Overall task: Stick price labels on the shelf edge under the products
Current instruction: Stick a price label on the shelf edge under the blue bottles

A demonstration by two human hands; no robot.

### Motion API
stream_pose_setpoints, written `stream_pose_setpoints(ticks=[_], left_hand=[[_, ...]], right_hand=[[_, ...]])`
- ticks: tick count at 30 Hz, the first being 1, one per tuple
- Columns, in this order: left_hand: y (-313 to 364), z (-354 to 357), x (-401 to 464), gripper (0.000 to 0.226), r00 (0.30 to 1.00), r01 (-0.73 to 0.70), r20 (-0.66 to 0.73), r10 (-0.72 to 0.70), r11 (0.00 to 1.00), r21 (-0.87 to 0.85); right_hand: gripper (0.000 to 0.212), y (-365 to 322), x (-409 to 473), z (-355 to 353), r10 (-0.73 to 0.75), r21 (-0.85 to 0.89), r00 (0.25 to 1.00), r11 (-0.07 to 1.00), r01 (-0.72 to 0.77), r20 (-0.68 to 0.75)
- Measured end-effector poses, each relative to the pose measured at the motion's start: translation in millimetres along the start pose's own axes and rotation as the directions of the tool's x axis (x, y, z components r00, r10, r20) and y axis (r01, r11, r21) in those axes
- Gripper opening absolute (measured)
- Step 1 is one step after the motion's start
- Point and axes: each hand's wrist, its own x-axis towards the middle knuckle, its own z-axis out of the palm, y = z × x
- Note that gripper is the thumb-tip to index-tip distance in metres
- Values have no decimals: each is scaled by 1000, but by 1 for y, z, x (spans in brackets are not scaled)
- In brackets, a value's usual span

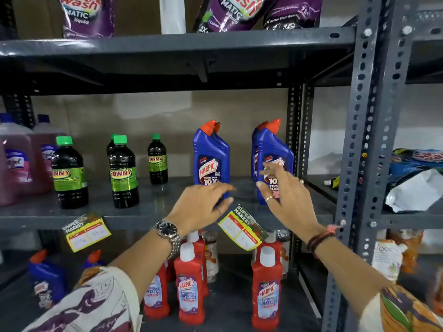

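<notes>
**Q:** While both your hands hover over the middle shelf, what does the figure show nearest you?

**A:** Nearest are your patterned sleeves, then a metal watch on your left wrist and dark bands on your right. Your left hand is spread flat with fingers loose, gripping nothing, in front of the base of the left blue Harpic bottle. Your right hand is likewise open with fingers apart, in front of the lower part of the right blue Harpic bottle; motion blur hides whether the fingertips touch it.

**Q:** Where is the label?

**A:** A yellow price label hangs tilted on the shelf edge, between your two hands and just below them. A second label sits crooked further left, under the Sunny bottles.

**Q:** How should you carry out the step well?

**A:** Judging by the slant, the near label wants squaring: press its upper margin flat along the edge, level, and centred under the blue bottles it prices. Steady the bottles first, for they look top-heavy and stand close to the edge. Keep the written prices facing out and unsmudged.

**Q:** And farthest back?

**A:** Purple detergent pouches rest on the top shelf.
</notes>
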Motion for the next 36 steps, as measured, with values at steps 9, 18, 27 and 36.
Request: stream_pose_setpoints(ticks=[9,18,27,36], left_hand=[[8,39,-4,26,981,195,61,-186,953,-233],[13,44,-9,18,984,175,23,-174,964,-202],[7,46,-24,14,970,234,29,-243,888,-396],[4,50,-43,5,968,247,121,-219,911,-329]], right_hand=[[27,39,-60,21,34,-41,950,999,-22,310],[12,37,-69,34,55,-107,970,994,-30,236],[10,29,-56,31,107,-51,967,994,-98,229],[10,30,-59,27,18,-135,953,991,24,302]])
